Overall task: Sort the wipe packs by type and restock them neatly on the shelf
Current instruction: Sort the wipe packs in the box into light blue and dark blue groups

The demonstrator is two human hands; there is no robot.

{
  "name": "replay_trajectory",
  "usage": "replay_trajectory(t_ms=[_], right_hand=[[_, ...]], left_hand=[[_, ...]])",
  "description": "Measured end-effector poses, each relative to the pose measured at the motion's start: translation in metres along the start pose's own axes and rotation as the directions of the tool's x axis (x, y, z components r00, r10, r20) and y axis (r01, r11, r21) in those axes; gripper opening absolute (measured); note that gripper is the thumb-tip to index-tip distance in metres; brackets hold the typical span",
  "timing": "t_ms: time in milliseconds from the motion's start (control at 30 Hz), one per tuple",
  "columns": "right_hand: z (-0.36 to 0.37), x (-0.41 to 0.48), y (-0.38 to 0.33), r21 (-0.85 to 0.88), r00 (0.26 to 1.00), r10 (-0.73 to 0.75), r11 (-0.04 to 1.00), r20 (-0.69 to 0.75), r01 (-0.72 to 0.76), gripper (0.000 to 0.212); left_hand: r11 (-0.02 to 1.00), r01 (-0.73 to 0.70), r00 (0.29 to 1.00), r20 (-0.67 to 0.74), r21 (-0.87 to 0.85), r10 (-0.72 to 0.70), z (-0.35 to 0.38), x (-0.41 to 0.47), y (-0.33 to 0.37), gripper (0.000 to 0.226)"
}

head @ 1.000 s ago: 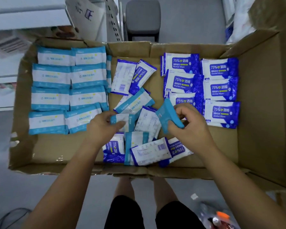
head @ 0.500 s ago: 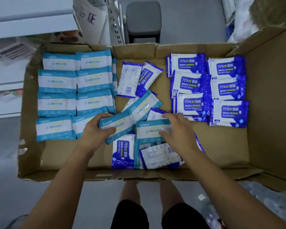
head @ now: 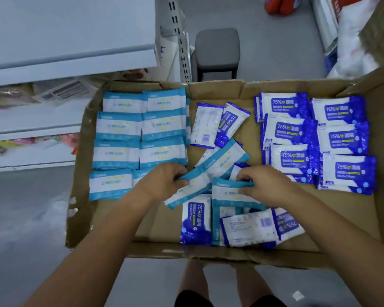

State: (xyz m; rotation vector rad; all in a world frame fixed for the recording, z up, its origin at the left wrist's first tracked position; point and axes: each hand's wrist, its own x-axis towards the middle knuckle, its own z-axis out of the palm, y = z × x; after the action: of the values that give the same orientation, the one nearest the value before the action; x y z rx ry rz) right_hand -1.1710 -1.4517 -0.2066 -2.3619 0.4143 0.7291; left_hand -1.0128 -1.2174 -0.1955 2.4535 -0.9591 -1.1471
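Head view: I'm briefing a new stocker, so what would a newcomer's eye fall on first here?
Two tidy blocks fill the cardboard box: light-blue packs on its left side, dark-blue 75% alcohol packs on its right. Between them lies a jumbled pile of both types, where the left hand grips a tilted light-blue pack and the right hand pinches a level light-blue pack.

Bare forearms (head: 102, 247), unadorned to the wrists; black shorts (head: 193, 301); bare legs (head: 195, 275) below them

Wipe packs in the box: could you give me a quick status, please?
Left hand grips slanted teal pack. Right hand pinches level teal pack. Mixed pile unsorted mid-box.
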Motion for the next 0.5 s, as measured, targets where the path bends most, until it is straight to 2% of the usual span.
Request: replay_trajectory(t_ms=[133,200,333,500], right_hand=[[-0.023,0.01,-0.022,0.204,1.0,-0.016,0.979,0.007,0.015,0.022],[-0.036,0.026,-0.04,0.237,0.998,-0.054,0.97,-0.009,0.055,0.03],[-0.055,0.077,-0.081,0.173,0.984,-0.168,0.969,-0.068,0.177,0.035],[-0.077,0.157,-0.132,0.132,0.942,-0.231,0.954,-0.244,0.268,0.037]], left_hand=[[0.993,0.023,0.991,-0.132,-0.114,-0.038,-0.034,-0.022,-0.026,0.016],[0.991,0.048,0.986,-0.152,-0.122,-0.067,-0.058,-0.031,-0.048,0.019],[0.99,0.14,0.97,-0.199,-0.023,-0.141,-0.107,-0.033,-0.088,0.029],[0.969,0.159,0.951,-0.293,0.188,-0.099,-0.164,0.008,-0.104,0.036]])
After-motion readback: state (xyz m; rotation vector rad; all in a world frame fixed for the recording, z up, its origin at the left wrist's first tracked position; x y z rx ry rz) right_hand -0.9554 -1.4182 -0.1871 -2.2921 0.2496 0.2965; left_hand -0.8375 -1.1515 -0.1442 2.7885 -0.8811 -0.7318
